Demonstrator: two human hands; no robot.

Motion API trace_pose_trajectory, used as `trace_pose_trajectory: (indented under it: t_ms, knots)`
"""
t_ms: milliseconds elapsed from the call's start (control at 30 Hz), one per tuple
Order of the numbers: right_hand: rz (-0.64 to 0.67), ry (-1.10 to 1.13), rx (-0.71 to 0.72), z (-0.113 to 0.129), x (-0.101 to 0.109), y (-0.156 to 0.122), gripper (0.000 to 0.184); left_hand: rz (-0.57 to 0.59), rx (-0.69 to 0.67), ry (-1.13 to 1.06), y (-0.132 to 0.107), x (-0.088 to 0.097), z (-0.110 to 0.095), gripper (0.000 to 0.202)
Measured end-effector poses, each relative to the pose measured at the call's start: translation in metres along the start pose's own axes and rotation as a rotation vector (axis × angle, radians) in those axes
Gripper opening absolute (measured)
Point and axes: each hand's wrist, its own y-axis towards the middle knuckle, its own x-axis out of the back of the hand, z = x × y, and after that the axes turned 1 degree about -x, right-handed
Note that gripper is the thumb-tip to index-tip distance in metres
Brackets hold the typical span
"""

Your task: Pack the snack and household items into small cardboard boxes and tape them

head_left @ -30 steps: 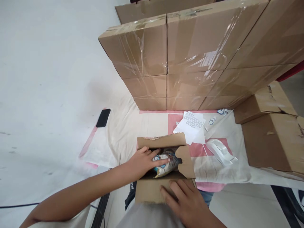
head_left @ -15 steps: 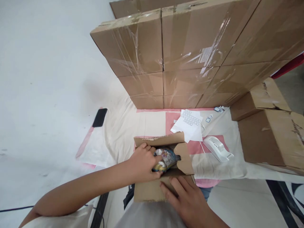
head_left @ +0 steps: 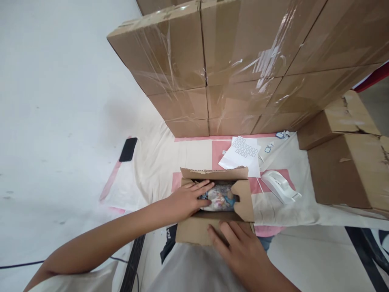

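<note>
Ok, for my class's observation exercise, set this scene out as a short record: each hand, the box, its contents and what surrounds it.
Left hand: fingers spread over the packet
Right hand: fingers on the near flap
Box: cardboard, open at the top
Contents: printed packet; exact print too blurred to read
Behind: wall of stacked cartons under shiny clear film
Right of box: white papers, white dispenser-like object, more cartons
Left of box: dark phone
</note>
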Motion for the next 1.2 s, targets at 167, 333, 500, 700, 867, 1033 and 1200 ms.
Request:
trace_pose_trajectory:
  t_ms: [167, 333, 500, 700, 867, 1033, 1200]
  knots:
    - [0.036, 0.034, 0.001, -0.001, 0.006, 0.0, 0.037, 0.037, 0.081, 0.227, 0.013, -0.004, 0.0, 0.042]
    - [-0.01, 0.317, -0.023, -0.038, 0.034, -0.014, 0.029, -0.184, -0.09, 0.148, -0.005, 0.001, 0.01, 0.038]
    - [0.083, 0.368, -0.123, -0.09, 0.023, -0.029, 0.048, -0.646, -0.043, 0.093, -0.029, -0.027, 0.023, 0.037]
    - [0.062, 0.511, -0.078, -0.096, -0.009, -0.039, 0.059, -0.917, 0.369, -0.098, -0.022, -0.034, 0.012, 0.082]
    - [-0.304, 0.582, -0.408, -0.076, -0.031, -0.036, 0.038, -0.56, 0.134, -0.263, -0.046, -0.016, 0.021, 0.048]
    - [-0.326, 0.665, -0.823, -0.059, -0.045, -0.017, 0.049, -0.41, 0.143, -0.222, -0.055, 0.005, 0.005, 0.073]
    - [-0.286, 0.654, -0.855, -0.054, -0.04, -0.005, 0.049, -0.398, 0.091, 0.233, -0.019, -0.013, -0.031, 0.06]
